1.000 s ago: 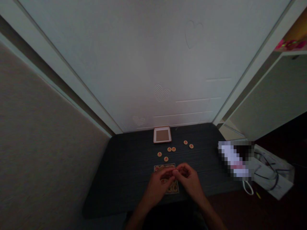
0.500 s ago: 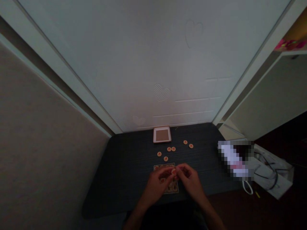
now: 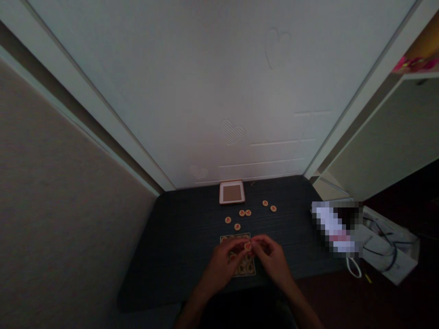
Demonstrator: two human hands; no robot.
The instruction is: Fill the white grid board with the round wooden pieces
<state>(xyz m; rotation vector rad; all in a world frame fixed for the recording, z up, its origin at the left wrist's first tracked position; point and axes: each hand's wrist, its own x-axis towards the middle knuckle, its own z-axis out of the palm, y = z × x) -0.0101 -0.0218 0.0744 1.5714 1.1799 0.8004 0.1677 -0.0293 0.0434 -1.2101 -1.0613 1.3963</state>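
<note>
Between my two hands, a round pale piece with a red mark (image 3: 248,246) is held above a square tray of similar discs (image 3: 248,274). My left hand (image 3: 222,261) has its fingers closed on the piece from the left. From the right, the fingertips of my right hand (image 3: 270,256) are pinched together at the same piece; whether they hold another one is hidden. Behind the tray lie several loose discs, among them one near its back edge (image 3: 237,226), a touching pair (image 3: 242,213) and two farther right (image 3: 273,209).
A shallow white box with a brown inside (image 3: 232,181) stands at the back of the dark table (image 3: 171,246), against the white panel with hearts (image 3: 206,91). Right of the table are a blurred-out item and a white box with black cords (image 3: 387,265).
The held piece has tilted slightly between my fingers. Both hands stay almost in the same place, and the loose discs have not moved.
</note>
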